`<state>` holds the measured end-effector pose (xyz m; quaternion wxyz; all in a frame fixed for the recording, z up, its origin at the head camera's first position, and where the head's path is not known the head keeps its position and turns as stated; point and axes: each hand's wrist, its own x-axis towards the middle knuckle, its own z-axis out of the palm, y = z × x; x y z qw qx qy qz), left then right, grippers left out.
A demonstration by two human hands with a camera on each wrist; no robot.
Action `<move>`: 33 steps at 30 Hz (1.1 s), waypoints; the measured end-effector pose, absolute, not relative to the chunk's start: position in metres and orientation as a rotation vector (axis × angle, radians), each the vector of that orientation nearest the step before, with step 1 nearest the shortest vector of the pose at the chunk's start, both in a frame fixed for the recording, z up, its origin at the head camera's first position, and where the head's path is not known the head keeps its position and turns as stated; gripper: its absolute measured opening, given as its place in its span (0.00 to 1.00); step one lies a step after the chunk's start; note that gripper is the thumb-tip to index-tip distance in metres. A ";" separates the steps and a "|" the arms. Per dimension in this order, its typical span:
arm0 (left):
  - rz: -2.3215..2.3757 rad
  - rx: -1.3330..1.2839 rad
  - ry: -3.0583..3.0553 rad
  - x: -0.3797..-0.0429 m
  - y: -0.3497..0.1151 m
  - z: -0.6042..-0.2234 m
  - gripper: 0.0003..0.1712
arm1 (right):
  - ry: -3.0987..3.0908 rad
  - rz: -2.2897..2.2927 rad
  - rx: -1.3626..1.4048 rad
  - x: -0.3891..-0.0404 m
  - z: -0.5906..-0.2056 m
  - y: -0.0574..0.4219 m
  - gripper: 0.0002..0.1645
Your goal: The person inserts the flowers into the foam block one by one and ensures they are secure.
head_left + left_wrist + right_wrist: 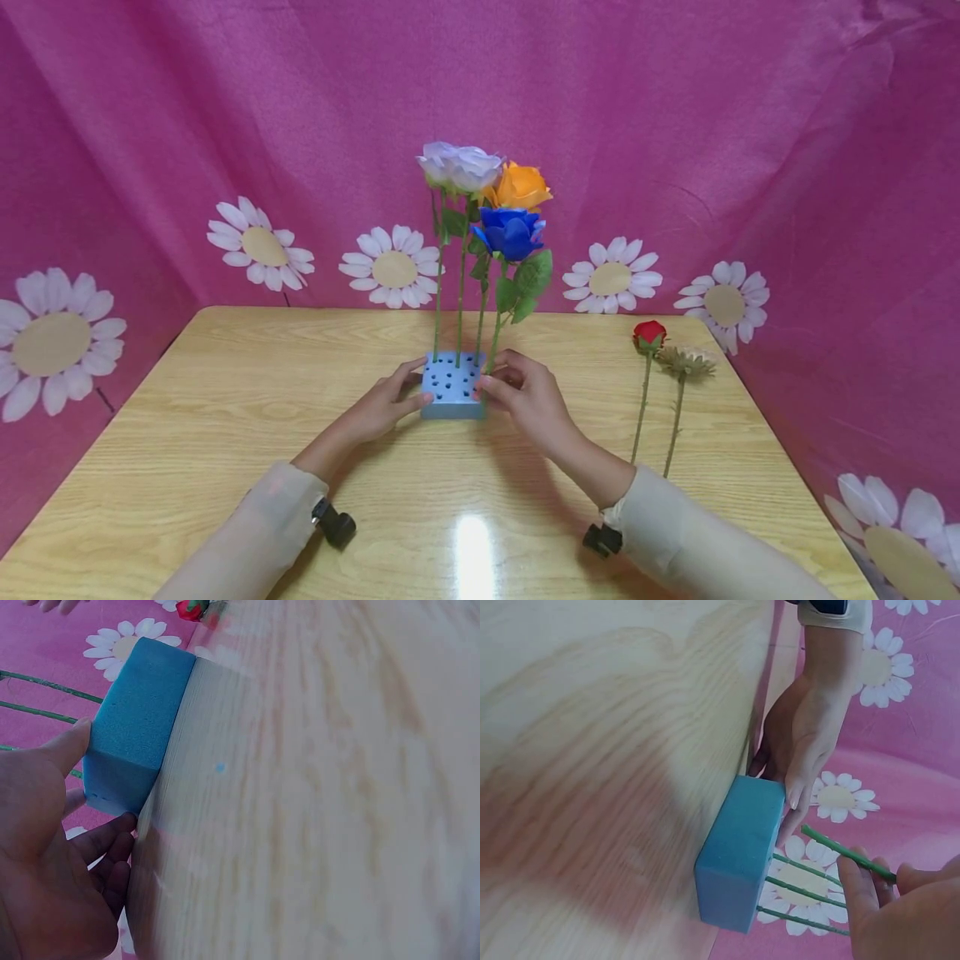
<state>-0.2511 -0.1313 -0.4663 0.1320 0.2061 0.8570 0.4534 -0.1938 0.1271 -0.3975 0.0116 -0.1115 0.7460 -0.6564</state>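
A blue foam block (453, 410) with several holes in its top sits on the table. Two pale lavender roses (474, 169) and an orange rose (522, 187) stand upright in its back row. My left hand (382, 408) holds the block's left side, its thumb near the front corner and fingers toward the back. Between the thumb and fingers of my right hand (531, 398) is the stem (847, 855) of a blue rose (512, 233). In the right wrist view, that stem's cut lower end shows apart from the block, over its top.
On the table's right side lie a red rose (649, 335) and a whitish flower (687, 362) seen from its brownish-green underside, stems toward me. A pink curtain with printed daisies (611, 277) hangs behind the wooden table (285, 367) and along its sides.
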 end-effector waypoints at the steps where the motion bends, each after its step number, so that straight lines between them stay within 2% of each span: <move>1: 1.316 0.594 2.487 -0.251 -0.131 -0.466 0.41 | 2.335 -2.044 -0.345 -0.195 -0.397 0.125 0.07; 16: 1.311 0.604 2.495 -0.251 -0.131 -0.467 0.41 | 2.454 -2.025 -0.334 -0.218 -0.394 0.100 0.03; 33: 1.313 0.623 2.501 -0.253 -0.131 -0.467 0.41 | 2.511 -2.021 -0.349 -0.240 -0.400 0.076 0.07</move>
